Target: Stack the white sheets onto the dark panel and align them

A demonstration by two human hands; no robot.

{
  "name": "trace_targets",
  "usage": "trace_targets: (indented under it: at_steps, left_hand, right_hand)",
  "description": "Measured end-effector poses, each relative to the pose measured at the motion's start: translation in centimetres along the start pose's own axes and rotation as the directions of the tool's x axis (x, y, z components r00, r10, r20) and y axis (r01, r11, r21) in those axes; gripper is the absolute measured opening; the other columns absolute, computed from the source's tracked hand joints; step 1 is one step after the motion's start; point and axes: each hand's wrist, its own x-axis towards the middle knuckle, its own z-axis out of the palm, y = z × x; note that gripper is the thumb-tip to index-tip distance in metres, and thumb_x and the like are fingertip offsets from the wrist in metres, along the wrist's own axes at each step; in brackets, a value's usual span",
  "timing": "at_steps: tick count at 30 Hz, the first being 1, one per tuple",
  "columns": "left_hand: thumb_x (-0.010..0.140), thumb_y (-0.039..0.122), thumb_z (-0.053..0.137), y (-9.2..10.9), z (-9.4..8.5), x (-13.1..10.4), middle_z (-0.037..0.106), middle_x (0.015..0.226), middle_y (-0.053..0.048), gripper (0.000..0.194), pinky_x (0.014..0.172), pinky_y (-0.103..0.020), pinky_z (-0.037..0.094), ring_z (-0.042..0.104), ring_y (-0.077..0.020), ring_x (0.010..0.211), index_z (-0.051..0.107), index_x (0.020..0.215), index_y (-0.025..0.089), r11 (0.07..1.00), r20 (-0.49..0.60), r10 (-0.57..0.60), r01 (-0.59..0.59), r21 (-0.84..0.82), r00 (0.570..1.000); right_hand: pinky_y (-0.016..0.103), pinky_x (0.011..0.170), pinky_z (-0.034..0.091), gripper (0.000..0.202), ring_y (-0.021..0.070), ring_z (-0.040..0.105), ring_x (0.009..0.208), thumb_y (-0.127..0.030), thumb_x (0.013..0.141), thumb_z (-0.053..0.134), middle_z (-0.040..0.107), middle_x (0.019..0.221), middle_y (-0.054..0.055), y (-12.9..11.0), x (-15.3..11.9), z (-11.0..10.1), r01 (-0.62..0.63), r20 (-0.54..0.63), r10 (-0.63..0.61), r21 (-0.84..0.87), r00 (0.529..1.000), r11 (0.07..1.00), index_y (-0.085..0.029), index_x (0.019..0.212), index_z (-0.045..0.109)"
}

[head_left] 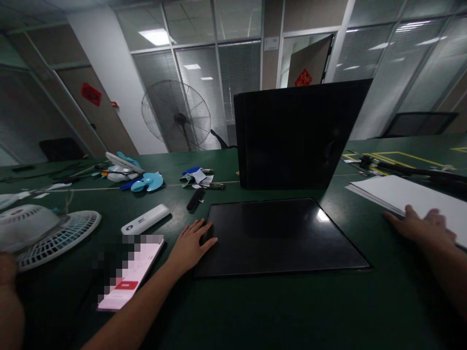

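A flat black panel (270,238) with a glossy surface lies on the green table (284,311). Fingers spread, my left hand (191,243) rests at the panel's left edge. My right hand (425,226) is at the right, its open fingers on the near edge of a stack of white sheets (412,194). Behind the flat panel stands a large black panel (295,136), upright and leaning slightly. A phone with a pink screen (133,277), partly pixelated, lies beside my left forearm.
Left of the phone are a white fan part (62,238) and another person's hand (7,272). A white oblong device (146,219), a small black object (195,200), blue fan blades (148,182) and cloths (199,176) lie farther back. Black cables (401,167) are at the right.
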Motion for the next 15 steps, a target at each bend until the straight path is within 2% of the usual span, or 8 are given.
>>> trace_targets:
  at_steps: [2,4,8,10,12,15]
  left_hand:
    - [0.097,0.070,0.048,-0.4,0.3,0.2,0.041,0.162,-0.011,0.071,0.123,-0.060,0.023,0.031,-0.0341,0.153,0.051,0.151,0.025,0.999,-0.007,0.002,-0.003,-0.032,1.000]
    - [0.097,0.069,0.048,-0.7,0.5,0.3,0.041,0.162,-0.011,0.069,0.123,-0.060,0.023,0.031,-0.0339,0.153,0.052,0.150,0.025,0.998,-0.012,0.015,-0.015,-0.056,1.000]
    - [0.098,0.063,0.047,-0.7,0.6,0.3,0.042,0.162,-0.011,0.067,0.124,-0.059,0.022,0.029,-0.0338,0.154,0.053,0.150,0.021,0.998,-0.012,0.032,-0.032,-0.056,0.999]
    - [0.099,0.062,0.047,-0.5,0.5,0.2,0.042,0.161,-0.011,0.066,0.124,-0.059,0.022,0.030,-0.0341,0.153,0.053,0.150,0.021,0.998,-0.011,0.037,-0.038,-0.051,0.999]
    - [0.099,0.060,0.047,-0.3,0.3,0.0,0.042,0.161,-0.011,0.065,0.124,-0.058,0.023,0.030,-0.0344,0.153,0.053,0.150,0.020,0.998,-0.006,0.036,-0.036,-0.044,0.999]
    - [0.100,0.057,0.046,-0.1,0.0,-0.2,0.039,0.162,-0.012,0.064,0.124,-0.057,0.024,0.030,-0.0342,0.153,0.050,0.152,0.019,0.999,0.004,0.044,-0.044,-0.028,0.999]
  right_hand:
    - [0.070,0.094,0.031,0.092,0.0526,0.038,0.138,-0.078,0.085,0.045,0.038,0.151,0.038,0.4,0.8,0.6,0.032,0.024,-0.031,-0.025,0.999,0.999,-0.011,0.149,0.051]
    - [0.069,0.092,0.032,0.080,0.0510,0.043,0.134,-0.070,0.088,0.046,0.049,0.142,0.035,0.0,1.2,0.5,0.052,0.013,-0.051,-0.063,0.999,0.997,-0.013,0.143,0.059]
    - [0.060,0.086,0.039,0.049,0.0436,0.058,0.116,-0.051,0.090,0.049,0.064,0.121,0.031,-1.3,0.9,-0.5,0.139,0.044,-0.135,-0.117,0.990,0.983,-0.013,0.104,0.077]
    - [0.054,0.082,0.041,0.038,0.0391,0.064,0.104,-0.038,0.089,0.049,0.067,0.107,0.030,-1.8,0.5,-1.1,0.164,0.057,-0.158,-0.126,0.986,0.978,-0.012,0.085,0.077]
    - [0.050,0.074,0.042,0.033,0.0351,0.067,0.088,-0.028,0.085,0.049,0.068,0.093,0.029,-2.2,0.1,-1.7,0.154,0.047,-0.149,-0.123,0.988,0.980,-0.010,0.074,0.075]
    - [0.046,0.064,0.041,0.033,0.0318,0.066,0.070,-0.029,0.083,0.051,0.066,0.078,0.027,-2.5,-0.5,-2.6,0.132,-0.039,-0.135,-0.089,0.990,0.987,-0.009,0.074,0.076]
